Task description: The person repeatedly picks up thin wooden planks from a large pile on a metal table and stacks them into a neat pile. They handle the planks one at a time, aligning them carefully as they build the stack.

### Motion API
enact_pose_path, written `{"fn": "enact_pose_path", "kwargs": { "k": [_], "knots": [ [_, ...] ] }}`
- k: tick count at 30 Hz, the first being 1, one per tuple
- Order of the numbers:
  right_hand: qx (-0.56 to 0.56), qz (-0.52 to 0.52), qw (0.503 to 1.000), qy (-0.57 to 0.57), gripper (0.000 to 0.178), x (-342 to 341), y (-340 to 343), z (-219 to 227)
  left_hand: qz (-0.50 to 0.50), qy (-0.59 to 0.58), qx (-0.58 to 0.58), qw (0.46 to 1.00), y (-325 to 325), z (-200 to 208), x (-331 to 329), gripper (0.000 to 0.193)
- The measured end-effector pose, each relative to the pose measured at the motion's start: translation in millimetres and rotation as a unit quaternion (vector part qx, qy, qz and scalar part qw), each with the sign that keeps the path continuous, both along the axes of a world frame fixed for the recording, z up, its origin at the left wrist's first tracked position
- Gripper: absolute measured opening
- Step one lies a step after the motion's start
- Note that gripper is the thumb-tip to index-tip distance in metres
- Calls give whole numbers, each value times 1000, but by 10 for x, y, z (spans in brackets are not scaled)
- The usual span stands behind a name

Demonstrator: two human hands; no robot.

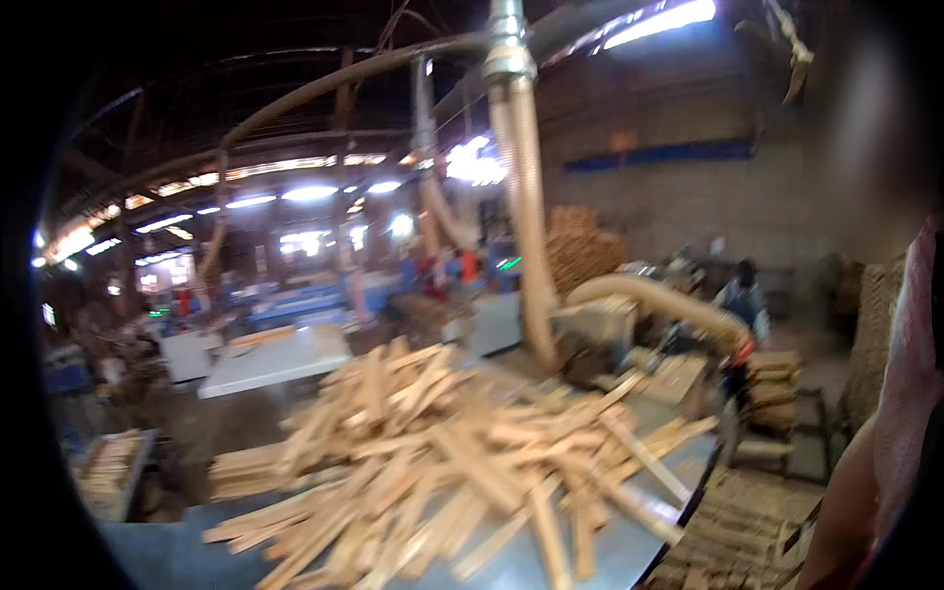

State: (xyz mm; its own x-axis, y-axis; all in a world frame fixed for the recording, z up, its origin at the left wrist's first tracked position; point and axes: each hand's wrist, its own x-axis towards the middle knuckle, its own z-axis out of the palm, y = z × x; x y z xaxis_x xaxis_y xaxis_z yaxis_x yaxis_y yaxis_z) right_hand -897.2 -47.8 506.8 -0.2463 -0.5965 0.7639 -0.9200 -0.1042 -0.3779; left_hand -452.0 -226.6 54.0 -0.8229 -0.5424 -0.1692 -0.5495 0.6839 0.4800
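Neither my left hand nor my right hand shows in the head view. In front of me a large loose heap of pale wooden strips (482, 462) lies crisscrossed on a grey metal table (177, 541). Several strips hang out toward the table's right rim. At the far right edge stands another person, close by, whose pinkish sleeve (914, 334) and bare arm (846, 501) are partly cut off; that person's hands are hidden. The whole picture is smeared by motion.
Ribbed ducts (526, 226) hang down behind the heap. Beyond stand a white-topped table (275, 359) and a stack of wood (585, 246). A crate of strips (113, 462) is at left. Wooden pieces (737, 521) lie low at right; a worker (742, 300) is farther back.
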Motion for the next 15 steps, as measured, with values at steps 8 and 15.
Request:
{"fn": "enact_pose_path", "kwargs": {
  "k": [8,15],
  "knots": [
    [-54,178,982,-15,112,-1127,-1354,-646,-8,12,-161,987,-489,-97,-958,48],
    [65,40,951,-300,114,-3543,-1961,-2106,223,58,-37,972,-2411,288,-3002,58]
  ]
}}
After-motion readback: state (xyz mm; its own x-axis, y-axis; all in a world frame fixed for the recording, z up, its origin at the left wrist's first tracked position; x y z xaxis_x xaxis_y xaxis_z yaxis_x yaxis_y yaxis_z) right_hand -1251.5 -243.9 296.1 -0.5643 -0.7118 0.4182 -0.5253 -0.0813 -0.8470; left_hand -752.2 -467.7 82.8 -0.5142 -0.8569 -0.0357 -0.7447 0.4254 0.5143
